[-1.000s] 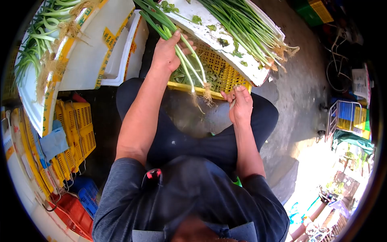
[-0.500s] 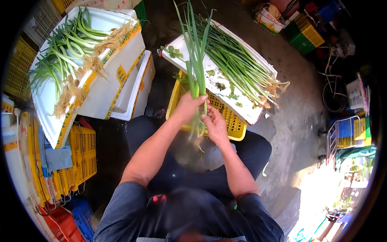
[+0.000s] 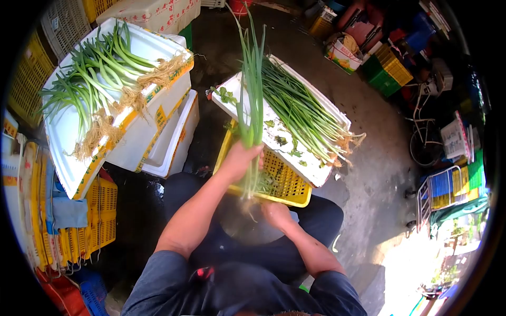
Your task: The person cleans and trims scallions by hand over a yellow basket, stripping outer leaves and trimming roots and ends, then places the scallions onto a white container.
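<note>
My left hand [image 3: 242, 162] is wrapped round a small bunch of scallions [image 3: 252, 100], held upright with the leaves up and the blurred white stems and roots hanging below. My right hand [image 3: 277, 216] is lower, beside the root ends and apart from the left. Its fingers look curled, and what they hold, if anything, is hidden. Beyond the bunch, a pile of scallions [image 3: 300, 110] lies on a white foam board [image 3: 273, 128] with scraps of leaf. Partly beneath that board, a yellow basket [image 3: 301, 198] has green trimmings inside.
At the left, thicker rooted green stalks [image 3: 100, 79] lie on a white foam lid [image 3: 63, 163] over stacked foam boxes [image 3: 176, 138]. Yellow crates [image 3: 100, 216] stand below them. A trolley [image 3: 421, 203] and a bicycle [image 3: 426, 134] are at the right.
My right hand has moved down and away from the stems, where it was touching them beside my left hand. My left hand still grips the bunch, now slightly lower in view.
</note>
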Demonstrator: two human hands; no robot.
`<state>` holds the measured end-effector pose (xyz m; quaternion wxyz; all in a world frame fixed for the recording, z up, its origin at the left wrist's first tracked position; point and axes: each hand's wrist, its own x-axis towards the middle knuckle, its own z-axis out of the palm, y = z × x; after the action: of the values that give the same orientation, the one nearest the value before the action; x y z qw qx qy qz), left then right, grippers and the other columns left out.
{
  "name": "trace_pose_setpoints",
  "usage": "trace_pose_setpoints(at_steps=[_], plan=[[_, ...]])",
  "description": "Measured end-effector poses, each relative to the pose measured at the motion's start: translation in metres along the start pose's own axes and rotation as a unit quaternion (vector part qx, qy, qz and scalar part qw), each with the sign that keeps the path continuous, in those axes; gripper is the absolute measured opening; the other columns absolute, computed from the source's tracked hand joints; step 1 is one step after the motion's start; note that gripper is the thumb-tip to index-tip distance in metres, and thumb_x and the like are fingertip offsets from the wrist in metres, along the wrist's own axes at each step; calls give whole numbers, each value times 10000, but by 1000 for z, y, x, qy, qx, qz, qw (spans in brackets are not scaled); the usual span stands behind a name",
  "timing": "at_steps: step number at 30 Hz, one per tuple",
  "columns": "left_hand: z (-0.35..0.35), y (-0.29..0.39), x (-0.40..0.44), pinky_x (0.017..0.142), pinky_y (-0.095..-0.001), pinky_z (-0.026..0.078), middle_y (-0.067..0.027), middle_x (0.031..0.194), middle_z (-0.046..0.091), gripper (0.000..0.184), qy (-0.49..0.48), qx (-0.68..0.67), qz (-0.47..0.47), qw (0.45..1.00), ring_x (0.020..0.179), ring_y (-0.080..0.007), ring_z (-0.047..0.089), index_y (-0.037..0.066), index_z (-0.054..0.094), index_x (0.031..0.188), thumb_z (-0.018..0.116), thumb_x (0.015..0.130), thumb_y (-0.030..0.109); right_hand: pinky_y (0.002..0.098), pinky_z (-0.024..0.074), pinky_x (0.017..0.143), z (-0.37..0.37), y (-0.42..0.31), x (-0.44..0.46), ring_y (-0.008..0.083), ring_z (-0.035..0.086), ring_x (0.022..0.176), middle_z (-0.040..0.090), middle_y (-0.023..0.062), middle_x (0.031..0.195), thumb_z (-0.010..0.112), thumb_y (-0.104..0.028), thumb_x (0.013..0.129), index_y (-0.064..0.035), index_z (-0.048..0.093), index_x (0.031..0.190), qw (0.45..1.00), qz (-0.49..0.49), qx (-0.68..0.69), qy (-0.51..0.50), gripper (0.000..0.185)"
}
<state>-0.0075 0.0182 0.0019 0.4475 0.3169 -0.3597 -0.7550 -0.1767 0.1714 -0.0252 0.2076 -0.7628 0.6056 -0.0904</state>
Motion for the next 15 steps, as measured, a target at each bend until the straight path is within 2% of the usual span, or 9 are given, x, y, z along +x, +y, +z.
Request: trace_pose_setpoints(at_steps=[3,5,7,9,13,14,15], plan=[[2,3,-6,603,-297,534,-33,815,624,126,-32,31,9,999,676,-133,623,55,605,1077,614,981,136,530,514,691,-8,44,-7,433,653,732,665,229,754,595,-210,918,-30,656,901,996,75,-34,-34,191],[7,11,-10,582,-283,508,-35,809,620,174,-50,84,24,995,665,-121,602,37,612,1105,610,987,165,472,505,646,-22,64,-9,398,653,703,659,209,738,650,-258,914,-29,678,836,994,94,33,44,244],[14,23,-15,568,-279,493,-35,804,618,179,-59,130,19,990,655,-115,590,35,618,1093,608,989,180,446,495,625,-50,66,-11,385,643,673,653,204,720,659,-260,916,-14,681,842,987,95,66,109,257],[20,39,-19,536,-256,467,-19,742,602,173,-64,193,7,979,613,-95,554,44,634,995,624,986,217,424,495,620,-76,61,-14,355,644,654,652,195,712,665,-240,913,-5,686,881,981,83,81,154,238],[35,80,-28,525,-218,444,15,698,577,189,-53,303,50,950,590,-57,520,67,603,921,640,980,242,385,493,613,-113,58,-23,286,646,629,651,173,699,672,-207,911,6,693,952,961,80,133,229,218],[34,90,-30,515,-212,424,28,679,561,189,-59,343,77,934,581,-45,504,76,584,896,637,983,235,436,522,765,-129,50,-28,397,663,866,695,204,909,632,-210,917,-19,693,978,959,129,169,185,209],[41,104,-38,504,-210,399,35,670,542,188,-55,367,93,924,581,-36,495,77,576,893,634,985,230,425,522,760,-138,48,-31,390,665,856,694,200,905,634,-203,917,-16,689,977,955,118,182,203,204]])
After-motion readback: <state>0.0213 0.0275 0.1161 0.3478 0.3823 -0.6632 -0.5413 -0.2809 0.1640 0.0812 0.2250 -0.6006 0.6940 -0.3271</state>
